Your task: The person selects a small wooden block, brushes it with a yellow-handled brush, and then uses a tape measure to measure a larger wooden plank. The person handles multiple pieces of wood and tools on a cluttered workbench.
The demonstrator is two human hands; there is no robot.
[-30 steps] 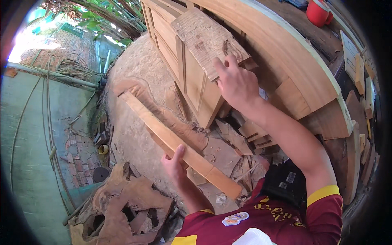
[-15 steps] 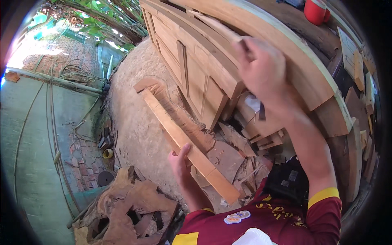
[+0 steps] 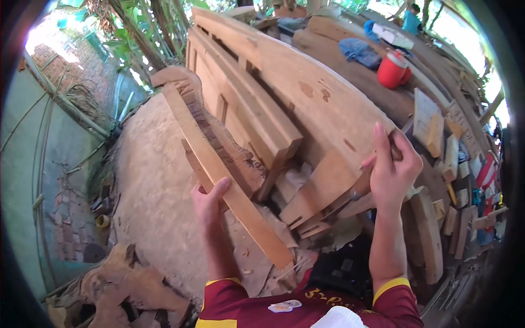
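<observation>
My left hand [image 3: 209,206] is closed round a long, straight wooden board [image 3: 210,158], thumb on its upper face. The board slants from the upper left down towards my shirt. Behind it is a broader wooden piece [image 3: 203,106] with a rounded end and a rough, wavy edge. To the right, my right hand [image 3: 395,172] is raised by the end of a wide, smooth plank [image 3: 295,71], fingers bent together. A small dark shape shows between those fingers, too unclear to name. Whether this hand touches the plank, I cannot tell.
Panelled wooden pieces [image 3: 262,120] lean beside the wide plank. A red mug [image 3: 392,70] and a blue plastic bag [image 3: 358,52] lie farther back. Wood offcuts [image 3: 451,158] crowd the right side. A gnarled root [image 3: 120,287] sits at lower left, and a person [image 3: 412,21] is far off.
My right hand has come back from above the panelled pieces, to the right and nearer me. The view has turned rightward and up. My left hand keeps its hold on the board.
</observation>
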